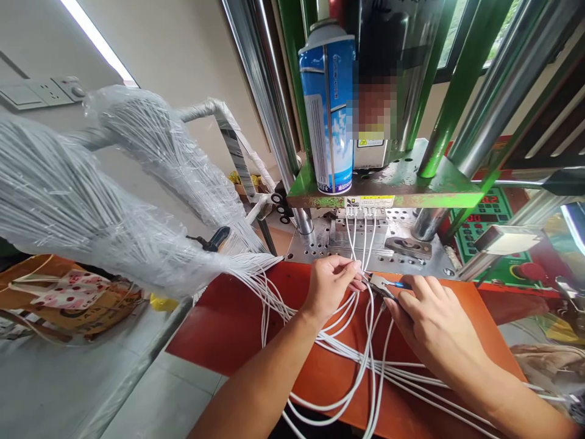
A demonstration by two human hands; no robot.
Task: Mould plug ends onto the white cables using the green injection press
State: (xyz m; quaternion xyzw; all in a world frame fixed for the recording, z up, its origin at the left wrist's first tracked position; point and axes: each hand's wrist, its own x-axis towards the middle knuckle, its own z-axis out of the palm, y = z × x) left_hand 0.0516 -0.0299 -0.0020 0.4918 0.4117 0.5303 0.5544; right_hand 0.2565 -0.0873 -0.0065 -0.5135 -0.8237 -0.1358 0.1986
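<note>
White cables [338, 347] run in loops over the red-brown work surface [210, 323]. My left hand [336, 280] is closed, pinching a cable end between thumb and fingers in front of the press. In my right hand [425, 311] is a pair of pliers [384, 289] with a blue-and-black handle, its jaws right beside my left fingertips at the cable end. Whether the jaws touch the cable I cannot tell. Just beyond my hands, several white cables [363, 235] lead up into a metal mould [359, 231] under the green press plate [393, 183].
A blue spray can [329, 116] stands on the press plate. Plastic-wrapped cable bundles [155, 152] hang over a rack at left. Right of the press is a green control panel [503, 244] with a red button [528, 271]. A metal clamp piece [408, 247] lies on the press bed.
</note>
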